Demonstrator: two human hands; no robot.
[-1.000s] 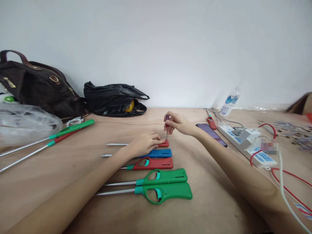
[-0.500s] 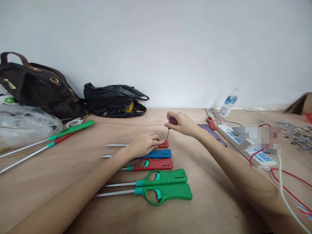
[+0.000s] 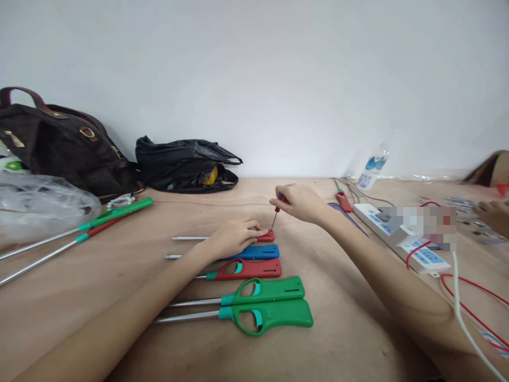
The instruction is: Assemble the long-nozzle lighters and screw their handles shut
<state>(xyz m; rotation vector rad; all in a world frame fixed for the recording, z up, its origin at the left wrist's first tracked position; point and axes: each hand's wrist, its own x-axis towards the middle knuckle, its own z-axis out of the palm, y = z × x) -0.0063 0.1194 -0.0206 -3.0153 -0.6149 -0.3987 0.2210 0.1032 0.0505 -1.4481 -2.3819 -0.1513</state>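
Note:
Several long-nosed gas lighters lie side by side on the wooden table (image 3: 350, 329). My left hand (image 3: 234, 236) presses down on the farthest one, a red lighter (image 3: 267, 236), covering most of its handle. My right hand (image 3: 298, 202) pinches a small screwdriver (image 3: 275, 216) whose tip rests on the red lighter's right end. Just nearer lie a blue lighter (image 3: 260, 251), another red lighter (image 3: 248, 268) and two green lighters (image 3: 270, 314).
A brown handbag (image 3: 59, 143), a black plastic bag (image 3: 186, 164) and a clear plastic bag (image 3: 40, 201) sit at the back left, with long-stemmed lighters (image 3: 79, 228) beside them. On the right are a phone (image 3: 342, 215), power strips (image 3: 397, 231), red and white cables, a bottle (image 3: 371, 167). Another person's hand (image 3: 493, 215) shows at the far right.
My right hand has shifted slightly right and tilted the screwdriver, tip still on the red lighter. Another person's hand has entered at the far right edge. My left hand stays put.

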